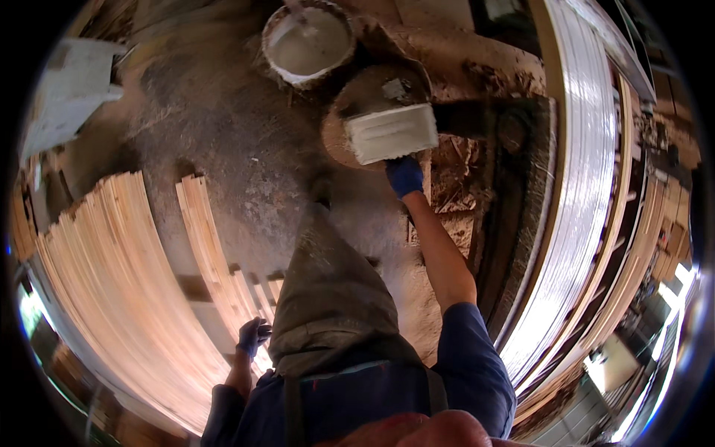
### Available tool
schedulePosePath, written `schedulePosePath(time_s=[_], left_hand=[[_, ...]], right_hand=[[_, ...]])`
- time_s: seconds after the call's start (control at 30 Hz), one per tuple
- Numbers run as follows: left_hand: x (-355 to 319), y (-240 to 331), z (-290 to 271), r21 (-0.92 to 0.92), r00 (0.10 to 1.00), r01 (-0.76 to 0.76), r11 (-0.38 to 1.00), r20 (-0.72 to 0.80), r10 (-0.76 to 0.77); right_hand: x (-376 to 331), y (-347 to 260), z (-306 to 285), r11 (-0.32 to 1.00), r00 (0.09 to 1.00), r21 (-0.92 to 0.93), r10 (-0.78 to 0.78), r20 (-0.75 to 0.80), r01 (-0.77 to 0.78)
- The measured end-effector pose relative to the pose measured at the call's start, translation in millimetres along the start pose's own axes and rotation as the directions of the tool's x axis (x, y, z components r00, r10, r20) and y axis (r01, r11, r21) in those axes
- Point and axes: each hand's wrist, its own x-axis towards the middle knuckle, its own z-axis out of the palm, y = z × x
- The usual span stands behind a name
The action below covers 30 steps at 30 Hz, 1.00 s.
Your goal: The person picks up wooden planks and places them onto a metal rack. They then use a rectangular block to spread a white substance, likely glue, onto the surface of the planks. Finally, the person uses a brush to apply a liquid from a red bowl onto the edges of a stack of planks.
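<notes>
The white block [392, 134] is lying at eleven o'clock from the nearer right hand [406, 176], its long axis running roughly nine to three, gloved fingers meeting its near edge, whether pinching I cannot tell, while the left hand [255, 335], fingers curled, is hanging well apart.

"Where does this view look from?"

"The wearer's head: it's the left of two side-by-side fisheyes, upright, facing steeply down over the loose grey-brown cloth garment [328, 290] to the dusty brown floor [223, 119]."

"How near?"

"Close above the navy-blue shirt [342, 395] at the near edge; the blue-gloved right hand [406, 176] lies farther out, and the round, white-crusted bucket [309, 43] is at the far edge."

"How wide?"

"Wide enough for pale wooden strips [126, 276] at left and a long, glossy, whitish stack [585, 171] at right, edges bowing within a dark round rim."
</notes>
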Motion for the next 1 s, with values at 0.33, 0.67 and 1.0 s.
schedulePosePath(time_s=[0.33, 0.67, 1.0], left_hand=[[31.7, 98.9, -44.3, -0.197, 0.938, -0.188, 0.962, 0.255, 0.235], [-18.1, 106.7, 211.9, 0.478, 0.876, -0.418, 0.772, 0.437, 0.204], [-29.8, 115.5, 337.0, 0.796, 0.919, -0.374, 0.476, 0.386, 0.077]], right_hand=[[-128.6, -58.3, -53.2, 0.950, 0.962, -0.226, -0.247, -0.113, 0.217], [-508.3, 56.0, -277.9, 0.888, 0.994, 0.460, -0.044, 0.102, -0.008], [-574.5, 162.6, -478.2, 0.917, 0.829, 0.399, 0.236, -0.507, -0.017]])
